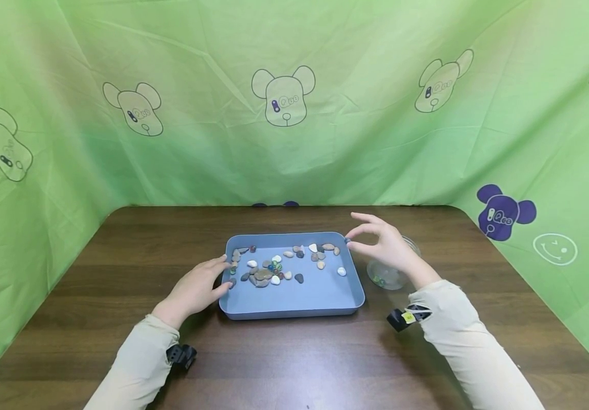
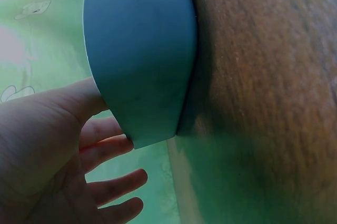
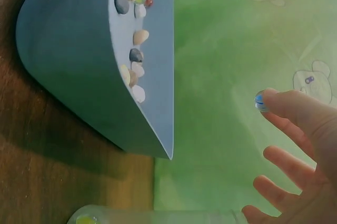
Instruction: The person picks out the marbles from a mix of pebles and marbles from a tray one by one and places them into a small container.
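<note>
My right hand pinches a blue glass marble between thumb and index finger, above the right rim of a blue-grey tray; its other fingers are spread. A clear glass jar stands upright under the right wrist, with greenish marbles at its bottom. My left hand rests at the tray's left rim, fingers relaxed and thumb reaching over the edge, by a dark pebble. In the left wrist view the thumb tip is hidden behind the tray wall.
Inside the tray lie several pebbles, white stones and colored marbles, clustered mostly left of center and along the back. The tray sits on a dark wooden table. A green printed curtain hangs behind the table.
</note>
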`<state>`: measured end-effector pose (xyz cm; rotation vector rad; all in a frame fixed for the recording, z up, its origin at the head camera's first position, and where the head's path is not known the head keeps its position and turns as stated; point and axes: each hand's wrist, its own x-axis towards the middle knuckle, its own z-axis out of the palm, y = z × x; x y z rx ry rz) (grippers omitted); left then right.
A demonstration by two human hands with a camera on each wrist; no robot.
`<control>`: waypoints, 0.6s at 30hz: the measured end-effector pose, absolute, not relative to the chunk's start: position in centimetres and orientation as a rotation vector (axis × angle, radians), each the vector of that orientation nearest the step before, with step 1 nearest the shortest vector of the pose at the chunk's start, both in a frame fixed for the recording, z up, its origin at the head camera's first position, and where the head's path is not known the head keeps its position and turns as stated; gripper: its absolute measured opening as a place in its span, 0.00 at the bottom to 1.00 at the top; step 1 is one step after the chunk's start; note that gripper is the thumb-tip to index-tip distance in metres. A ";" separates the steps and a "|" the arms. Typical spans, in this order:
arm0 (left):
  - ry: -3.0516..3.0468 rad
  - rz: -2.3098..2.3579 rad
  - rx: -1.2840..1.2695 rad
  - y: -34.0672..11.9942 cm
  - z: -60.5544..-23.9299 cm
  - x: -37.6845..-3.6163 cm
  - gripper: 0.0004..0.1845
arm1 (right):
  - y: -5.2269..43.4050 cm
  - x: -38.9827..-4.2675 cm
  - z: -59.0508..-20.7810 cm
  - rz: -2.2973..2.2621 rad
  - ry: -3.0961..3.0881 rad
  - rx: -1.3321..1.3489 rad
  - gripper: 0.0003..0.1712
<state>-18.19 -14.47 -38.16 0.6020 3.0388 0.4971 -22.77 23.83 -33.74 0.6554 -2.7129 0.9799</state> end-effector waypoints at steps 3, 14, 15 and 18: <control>3.052 0.499 0.620 -14.5 -38.2 -18.1 0.24 | 24.2 -22.6 -33.7 0.972 -2.713 0.643 0.09; 3.066 0.501 0.642 -14.5 -38.1 -18.0 0.23 | 25.6 -22.0 -33.7 0.967 -2.701 0.593 0.08; 3.065 0.500 0.641 -14.5 -38.1 -18.0 0.23 | 25.7 -22.0 -33.7 0.961 -2.699 0.588 0.07; 3.064 0.500 0.639 -14.5 -38.0 -18.0 0.23 | 26.0 -21.8 -33.7 0.955 -2.688 0.580 0.07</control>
